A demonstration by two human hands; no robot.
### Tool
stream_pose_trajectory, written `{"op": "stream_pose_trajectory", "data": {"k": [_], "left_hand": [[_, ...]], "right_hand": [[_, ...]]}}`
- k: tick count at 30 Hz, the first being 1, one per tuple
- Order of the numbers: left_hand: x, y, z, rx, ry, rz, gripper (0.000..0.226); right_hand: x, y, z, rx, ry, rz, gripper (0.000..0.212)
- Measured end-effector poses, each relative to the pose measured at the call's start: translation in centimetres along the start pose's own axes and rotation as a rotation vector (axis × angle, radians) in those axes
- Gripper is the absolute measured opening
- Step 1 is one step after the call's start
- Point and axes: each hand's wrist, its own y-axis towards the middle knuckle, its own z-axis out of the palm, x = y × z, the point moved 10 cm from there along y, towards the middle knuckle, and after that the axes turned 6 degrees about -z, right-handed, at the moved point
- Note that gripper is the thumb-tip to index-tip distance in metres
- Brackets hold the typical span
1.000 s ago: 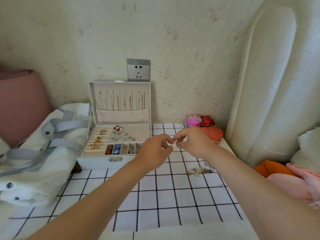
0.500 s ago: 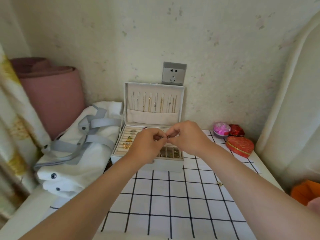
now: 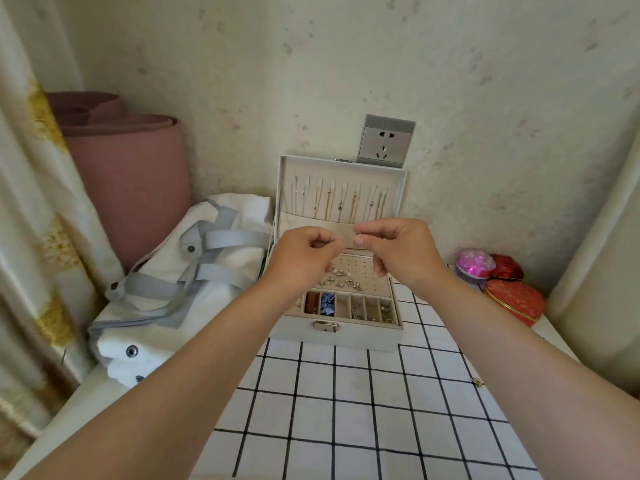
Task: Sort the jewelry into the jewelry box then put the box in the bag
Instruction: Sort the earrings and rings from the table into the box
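Pinching tiny metallic jewelry [image 3: 360, 232], right hand [image 3: 398, 254]

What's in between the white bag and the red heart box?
The open jewelry box sits between the bag and the heart box, seen in the head view.

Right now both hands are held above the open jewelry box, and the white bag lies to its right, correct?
No. The head view shows the white bag lying left of the open jewelry box; the left hand and right hand are above it.
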Motion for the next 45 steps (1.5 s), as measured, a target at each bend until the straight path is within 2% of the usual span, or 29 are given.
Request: {"op": "stream_pose_trajectory", "data": {"k": [2, 6, 11, 14, 19, 29, 35, 37, 41, 45], "left_hand": [[0.4, 0.3, -0.7, -0.019, -0.005, -0.012, 0.006], [1.8, 0.7, -1.4, -0.025, -0.007, -0.057, 0.013], [2.8, 1.0, -0.3, 0.033, 0.092, -0.072, 0.02], [3.0, 1.0, 0.4, 0.055, 0.096, -0.061, 0.018], [2.8, 1.1, -0.1, 0.022, 0.091, -0.058, 0.008], [2.4, 1.0, -0.4, 0.003, 0.141, -0.039, 0.005], [2.4, 1.1, -1.3, -0.026, 0.113, -0.043, 0.007], [2.4, 1.1, -1.4, -0.029, 0.099, -0.047, 0.008], [2.5, 1.0, -1.4, -0.043, 0.052, -0.075, 0.006], [2.8, 1.0, -0.9, -0.03, -0.027, -0.114, 0.001]], "right_hand": [[-0.8, 0.5, -0.6, -0.023, -0.108, 0.003, 0.014], [-2.9, 1.0, -0.5, 0.043, -0.445, -0.015, 0.017], [-4.5, 1.1, 0.2, 0.076, -0.669, 0.038, 0.018], [-4.7, 1.0, 1.0, 0.096, -0.755, 0.063, 0.015], [-3.8, 0.8, 2.1, 0.12, -0.845, -0.011, 0.012], [-3.9, 1.1, 3.9, 0.161, -0.982, -0.082, 0.023], [-4.6, 1.2, 4.3, 0.279, -0.873, -0.062, 0.022], [-4.9, 1.2, 3.7, 0.271, -0.791, -0.017, 0.019], [-4.6, 1.7, 2.8, 0.24, -0.706, -0.014, 0.031], [-1.6, 1.8, 2.8, 0.236, -0.368, -0.063, 0.025]]}}
